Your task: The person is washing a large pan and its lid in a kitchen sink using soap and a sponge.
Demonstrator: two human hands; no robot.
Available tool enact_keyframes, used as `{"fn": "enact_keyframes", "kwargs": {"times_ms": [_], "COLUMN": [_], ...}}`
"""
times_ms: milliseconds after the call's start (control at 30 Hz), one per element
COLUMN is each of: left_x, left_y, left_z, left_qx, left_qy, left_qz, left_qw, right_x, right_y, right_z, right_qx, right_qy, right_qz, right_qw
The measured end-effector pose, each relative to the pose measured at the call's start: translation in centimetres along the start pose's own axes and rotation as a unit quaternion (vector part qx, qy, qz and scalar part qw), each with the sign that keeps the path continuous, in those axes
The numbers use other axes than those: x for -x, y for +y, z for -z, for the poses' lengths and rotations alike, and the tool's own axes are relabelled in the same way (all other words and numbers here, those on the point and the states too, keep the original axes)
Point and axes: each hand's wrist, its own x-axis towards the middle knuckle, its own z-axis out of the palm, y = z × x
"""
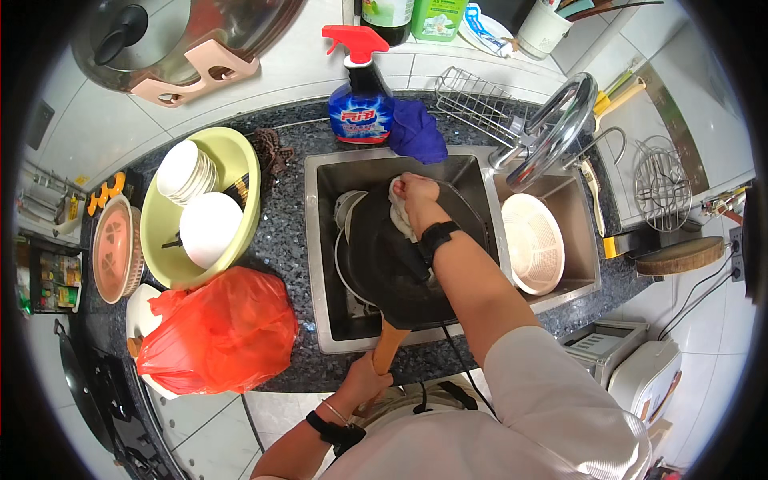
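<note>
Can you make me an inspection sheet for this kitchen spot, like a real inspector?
Surface: dark speckled countertop around a steel double sink.
Job's things: black pan in the larger bowl; pale cloth against it.
Clutter: red plastic bag, green basin with white dishes, spray bottle, purple cloth.
Left grip: closed around the pan's wooden handle.
Right grip: holding the pale cloth.
Cables: thin black cord in front of the person; dark cords by the right wall.
Surroundings: curved tap, tiled wall, round wooden board.
</note>
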Motion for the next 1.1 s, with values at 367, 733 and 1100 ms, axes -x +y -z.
{"fn": "enact_keyframes", "kwargs": {"times_ms": [367, 733, 1100], "left_x": [-0.2, -0.2, -0.3], "left_y": [-0.4, 0.0, 0.1], "left_z": [0.1, -0.1, -0.3], "left_qx": [0.011, 0.005, 0.024], "left_qy": [-0.017, -0.017, -0.027], "left_qz": [0.029, 0.023, 0.006], "left_qw": [0.999, 1.0, 0.999], "right_x": [-0.2, 0.7, -3.4], "right_y": [-1.5, 1.1, 2.3], "right_z": [2.1, 0.2, 9.4], "right_qx": [-0.021, 0.067, 0.717], "right_qy": [0.094, -0.086, -0.141], "right_qz": [-0.004, 0.024, 0.262], "right_qw": [0.995, 0.994, 0.63]}}
